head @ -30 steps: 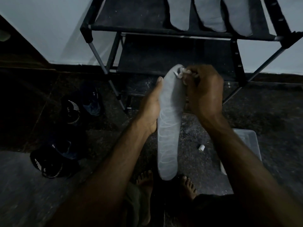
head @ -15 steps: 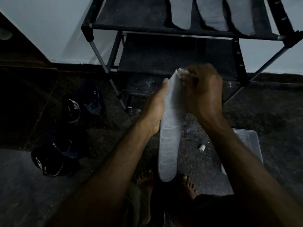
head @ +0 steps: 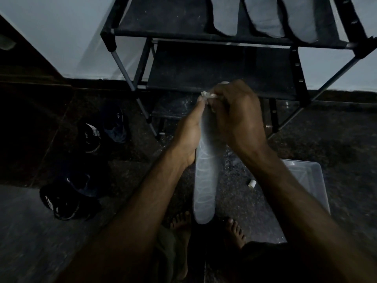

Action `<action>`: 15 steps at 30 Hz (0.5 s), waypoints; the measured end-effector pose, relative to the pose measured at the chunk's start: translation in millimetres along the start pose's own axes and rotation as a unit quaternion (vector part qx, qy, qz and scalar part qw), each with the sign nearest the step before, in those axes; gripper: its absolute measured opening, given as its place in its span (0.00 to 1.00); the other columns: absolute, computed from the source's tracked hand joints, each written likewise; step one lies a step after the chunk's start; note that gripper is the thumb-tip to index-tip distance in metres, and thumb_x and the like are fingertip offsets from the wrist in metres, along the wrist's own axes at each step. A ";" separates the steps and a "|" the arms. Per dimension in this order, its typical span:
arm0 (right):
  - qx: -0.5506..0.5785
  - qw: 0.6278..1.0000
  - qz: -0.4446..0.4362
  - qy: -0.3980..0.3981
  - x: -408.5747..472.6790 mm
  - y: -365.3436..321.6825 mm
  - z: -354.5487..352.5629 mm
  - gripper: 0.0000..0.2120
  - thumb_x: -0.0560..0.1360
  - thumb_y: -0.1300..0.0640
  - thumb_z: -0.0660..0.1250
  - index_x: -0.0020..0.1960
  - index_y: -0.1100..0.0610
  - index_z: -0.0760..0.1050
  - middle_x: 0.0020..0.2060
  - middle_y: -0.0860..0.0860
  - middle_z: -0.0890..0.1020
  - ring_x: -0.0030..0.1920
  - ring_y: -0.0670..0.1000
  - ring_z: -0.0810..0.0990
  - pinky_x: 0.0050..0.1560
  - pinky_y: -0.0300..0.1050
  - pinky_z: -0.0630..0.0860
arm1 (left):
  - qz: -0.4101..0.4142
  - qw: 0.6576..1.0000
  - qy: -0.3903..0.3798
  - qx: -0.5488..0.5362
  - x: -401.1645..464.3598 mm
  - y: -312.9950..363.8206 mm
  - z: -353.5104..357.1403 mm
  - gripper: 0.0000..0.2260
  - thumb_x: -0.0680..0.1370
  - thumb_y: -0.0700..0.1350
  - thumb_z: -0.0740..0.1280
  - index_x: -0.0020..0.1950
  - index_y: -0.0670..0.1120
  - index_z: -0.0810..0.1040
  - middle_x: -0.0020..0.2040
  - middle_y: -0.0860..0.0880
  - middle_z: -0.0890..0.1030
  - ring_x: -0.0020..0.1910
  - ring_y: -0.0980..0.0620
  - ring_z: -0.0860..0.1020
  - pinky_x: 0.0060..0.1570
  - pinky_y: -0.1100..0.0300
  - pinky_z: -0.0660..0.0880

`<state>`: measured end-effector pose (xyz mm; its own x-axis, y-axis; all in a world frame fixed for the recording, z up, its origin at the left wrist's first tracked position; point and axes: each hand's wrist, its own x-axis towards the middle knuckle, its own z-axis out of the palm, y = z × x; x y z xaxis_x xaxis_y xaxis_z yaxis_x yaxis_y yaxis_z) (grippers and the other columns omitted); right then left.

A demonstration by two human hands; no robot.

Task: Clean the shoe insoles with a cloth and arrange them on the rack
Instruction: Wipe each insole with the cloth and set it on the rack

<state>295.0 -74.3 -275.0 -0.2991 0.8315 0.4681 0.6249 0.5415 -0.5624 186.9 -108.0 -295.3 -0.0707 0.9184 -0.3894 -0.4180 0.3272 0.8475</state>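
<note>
Dark speckled floor (head: 306, 139), dim light. Black sneakers w/ white stripes lie on the floor at left: one pair (head: 102, 129) near the skirting, another (head: 65, 197) nearer the camera, both well apart from a clear plastic bin (head: 310, 180) at right. Small white cap-like bit (head: 252, 183) lies just beside the bin's left edge. Pale wall (head: 61, 37) behind, dark skirting along its base. Two bare feet (head: 234, 231) at the bottom, on the floor.

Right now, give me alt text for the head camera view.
A person's left hand holds a pale insole upright while the right hand rubs its top with a cloth. Three insoles lie on the black rack behind.
</note>
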 end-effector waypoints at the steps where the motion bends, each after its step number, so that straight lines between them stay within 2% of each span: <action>1: -0.002 1.000 -0.002 -0.004 1.2 2.6 -1.7 0.06 0.77 0.60 0.65 0.50 0.60 0.80 0.45 0.55 0.81 0.46 0.51 0.76 0.47 0.35 0.68 | 0.000 1.000 0.000 0.003 0.2 0.0 -0.7 0.19 0.82 0.58 0.56 0.54 0.49 0.83 0.55 0.43 0.82 0.58 0.44 0.79 0.60 0.48 0.74; 3: -0.007 0.999 0.032 0.024 4.3 17.7 -10.0 0.05 0.76 0.62 0.66 0.50 0.60 0.80 0.45 0.55 0.81 0.46 0.51 0.76 0.46 0.32 0.67 | -0.006 1.000 -0.018 0.022 -0.9 -1.7 -0.2 0.22 0.81 0.60 0.56 0.62 0.46 0.78 0.61 0.41 0.80 0.62 0.42 0.77 0.64 0.46 0.72; 6: -0.013 0.995 0.075 0.062 4.2 29.2 -18.6 0.05 0.76 0.63 0.66 0.50 0.61 0.80 0.46 0.58 0.81 0.47 0.55 0.78 0.47 0.45 0.73 | -0.021 0.999 -0.039 -0.002 -2.7 -2.7 3.0 0.23 0.82 0.59 0.54 0.63 0.44 0.78 0.60 0.42 0.81 0.60 0.44 0.79 0.65 0.47 0.72; 9: -0.007 1.000 0.012 0.027 -0.4 7.2 -7.6 0.06 0.76 0.61 0.66 0.51 0.60 0.80 0.45 0.56 0.81 0.47 0.51 0.76 0.47 0.44 0.72 | -0.007 0.999 -0.031 -0.037 0.7 -2.5 1.7 0.20 0.81 0.58 0.56 0.57 0.46 0.81 0.54 0.43 0.82 0.59 0.44 0.78 0.64 0.47 0.70; 11: -0.007 1.000 -0.010 0.005 -0.8 0.5 -1.9 0.07 0.76 0.61 0.66 0.51 0.60 0.80 0.46 0.56 0.80 0.47 0.53 0.76 0.47 0.44 0.72 | 0.004 0.999 -0.026 -0.031 0.4 -1.1 0.6 0.19 0.82 0.57 0.56 0.58 0.47 0.80 0.55 0.44 0.82 0.60 0.44 0.77 0.65 0.48 0.70; 13: -0.005 1.000 0.018 0.012 1.5 8.5 -2.5 0.06 0.77 0.60 0.66 0.51 0.58 0.80 0.46 0.54 0.80 0.47 0.53 0.76 0.47 0.40 0.70 | -0.009 1.000 0.011 0.025 -0.5 -0.6 0.1 0.21 0.82 0.58 0.56 0.64 0.45 0.76 0.62 0.43 0.79 0.64 0.43 0.75 0.67 0.48 0.70; 15: 0.018 0.997 0.075 0.030 2.8 17.6 -7.6 0.05 0.78 0.59 0.65 0.50 0.53 0.79 0.45 0.49 0.78 0.47 0.50 0.76 0.46 0.37 0.70 | -0.019 1.000 -0.007 0.021 -1.4 -2.1 0.7 0.24 0.81 0.59 0.56 0.66 0.43 0.76 0.63 0.41 0.79 0.63 0.43 0.77 0.67 0.47 0.70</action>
<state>310.7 -63.5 -278.4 -0.1592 0.8951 0.4165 0.6332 0.4162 -0.6526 188.6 -109.8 -296.3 -0.0423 0.9077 -0.4174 -0.3821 0.3713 0.8463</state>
